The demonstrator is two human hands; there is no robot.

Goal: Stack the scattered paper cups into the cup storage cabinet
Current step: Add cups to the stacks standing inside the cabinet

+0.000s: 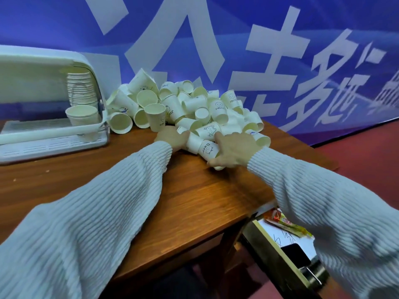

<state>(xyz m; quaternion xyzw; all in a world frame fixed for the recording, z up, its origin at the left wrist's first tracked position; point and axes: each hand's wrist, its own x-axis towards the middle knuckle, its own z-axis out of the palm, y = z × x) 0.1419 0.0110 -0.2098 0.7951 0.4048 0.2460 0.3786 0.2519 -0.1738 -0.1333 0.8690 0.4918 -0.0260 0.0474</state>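
Loose paper cups (190, 108) are lying heaped at the back of the wooden desk (133, 190), against the blue banner (259, 39); they are tumbled on their sides at every angle, which is likely why the person is working at the near edge of the heap, where cups can be pulled free. The cup storage cabinet (43, 100) is standing at the left end of the desk with its cover lifted, a tall nested stack (81, 87) and a shorter stack (83, 117) already sitting inside, so the sorted cups are going within easy reach.

The right hand (234, 151) is curling round a cup with a bear drawing (208, 151), thumb underneath, gripping it on its side. The left hand (172, 137) is reaching into the heap and touching a cup; its fingers are hidden, so I cannot tell whether it is gripping.
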